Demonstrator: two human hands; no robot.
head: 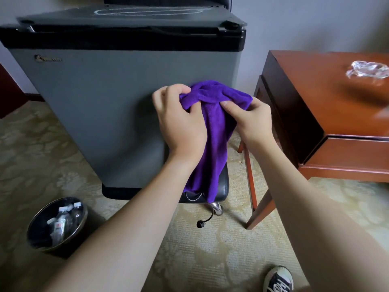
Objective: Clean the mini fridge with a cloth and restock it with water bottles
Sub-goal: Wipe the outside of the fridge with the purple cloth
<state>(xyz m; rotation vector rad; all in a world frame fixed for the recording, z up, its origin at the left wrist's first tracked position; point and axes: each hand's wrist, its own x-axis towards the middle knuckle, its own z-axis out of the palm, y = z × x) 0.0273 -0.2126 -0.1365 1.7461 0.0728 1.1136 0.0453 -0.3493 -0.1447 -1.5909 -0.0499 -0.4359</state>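
One purple microfibre cloth [212, 131] is being gripped by both the left hand [179, 121] and right hand [250, 121] before one closed grey mini fridge [101, 106].

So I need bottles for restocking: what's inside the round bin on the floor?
Inside the bin lie several clear water bottles with white caps. Its dark depths hide anything beneath them, and whether they are full.

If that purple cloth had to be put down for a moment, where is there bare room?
The wooden table is bare left of the glass dish. The fridge top looks flat and bare. Carpet between the bin and shoe is open. Under the cloth it is crowded: black seat, cable.
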